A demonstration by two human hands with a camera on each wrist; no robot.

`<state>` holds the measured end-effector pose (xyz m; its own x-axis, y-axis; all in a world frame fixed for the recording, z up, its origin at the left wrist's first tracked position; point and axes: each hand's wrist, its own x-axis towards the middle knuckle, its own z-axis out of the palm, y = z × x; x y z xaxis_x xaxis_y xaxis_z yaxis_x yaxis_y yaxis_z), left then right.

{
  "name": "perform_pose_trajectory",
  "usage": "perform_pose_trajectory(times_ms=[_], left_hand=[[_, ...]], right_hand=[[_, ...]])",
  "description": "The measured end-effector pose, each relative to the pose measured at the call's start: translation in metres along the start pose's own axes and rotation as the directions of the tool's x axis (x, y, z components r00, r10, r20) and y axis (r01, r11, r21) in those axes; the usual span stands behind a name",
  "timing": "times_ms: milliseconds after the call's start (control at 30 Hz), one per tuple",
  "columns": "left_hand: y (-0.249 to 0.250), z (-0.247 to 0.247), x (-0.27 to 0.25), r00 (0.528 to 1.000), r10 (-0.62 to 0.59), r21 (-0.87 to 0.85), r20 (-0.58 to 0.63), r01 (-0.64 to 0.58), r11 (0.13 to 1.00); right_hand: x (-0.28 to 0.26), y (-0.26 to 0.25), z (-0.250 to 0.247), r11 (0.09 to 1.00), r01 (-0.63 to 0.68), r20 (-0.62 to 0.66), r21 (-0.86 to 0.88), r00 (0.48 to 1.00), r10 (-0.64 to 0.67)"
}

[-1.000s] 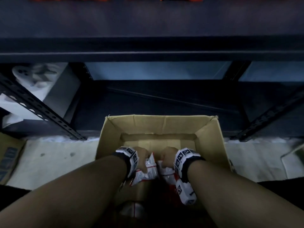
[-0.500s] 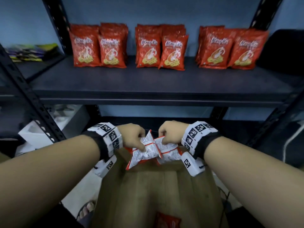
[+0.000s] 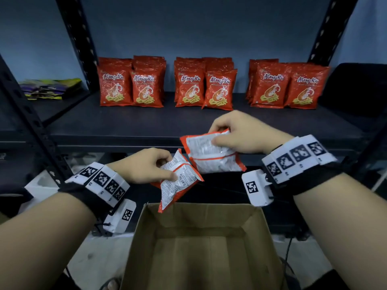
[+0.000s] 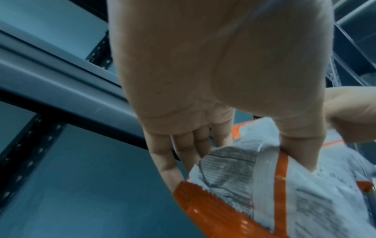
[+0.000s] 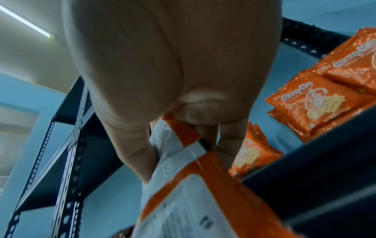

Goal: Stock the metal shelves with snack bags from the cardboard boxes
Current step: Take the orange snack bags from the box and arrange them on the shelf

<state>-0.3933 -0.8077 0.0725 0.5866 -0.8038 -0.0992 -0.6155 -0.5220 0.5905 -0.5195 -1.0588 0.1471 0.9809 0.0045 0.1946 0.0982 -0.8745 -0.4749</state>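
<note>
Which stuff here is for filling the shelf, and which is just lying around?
For the job:
left hand bag
right hand bag
cardboard box
shelf
red bags

Lying around:
green and purple packets
white foam

The shelf (image 3: 146,124) has bare room along its near half. Three clusters of red snack bags (image 3: 206,88) block the far half, with narrow gaps between them; a black upright (image 3: 75,45) bounds the left.

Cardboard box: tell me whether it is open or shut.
Open. The cardboard box has no flaps across its top, and the head view looks straight down past its rim to the brown inner walls and bottom.
</note>
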Motion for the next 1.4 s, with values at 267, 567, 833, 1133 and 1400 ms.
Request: perform_pose_trajectory(times_ms=[267,567,833,1133,1400], left_hand=[[0.001,0.000,-0.005,1.000,0.012,-0.111,0.015,-0.010,0.994],[-0.002,0.005,0.000,0.999,-0.001,-0.148,0.036,0.007,0.989],[-0.007,0.007,0.010,0.995,-0.002,-0.144,0.095,0.016,0.989],[-0.009,0.015,0.024,0.988,0.048,-0.088,0.146,-0.036,0.995],[-0.012,0.015,0.021,0.982,0.064,-0.044,0.180,-0.057,0.997]], right_hand=[[0.004,0.021,-0.036,0.939,0.086,-0.445,0.333,0.892,0.076],[0.023,0.088,-0.012,0.820,-0.175,-0.532,0.545,0.684,0.499],[0.031,0.078,-0.021,0.876,-0.482,-0.630,-0.020,0.687,0.363],[0.061,0.066,-0.016,0.923,-0.355,-0.251,-0.147,0.916,0.312],[0.064,0.076,0.002,0.886,-0.410,-0.128,-0.217,0.912,0.390]])
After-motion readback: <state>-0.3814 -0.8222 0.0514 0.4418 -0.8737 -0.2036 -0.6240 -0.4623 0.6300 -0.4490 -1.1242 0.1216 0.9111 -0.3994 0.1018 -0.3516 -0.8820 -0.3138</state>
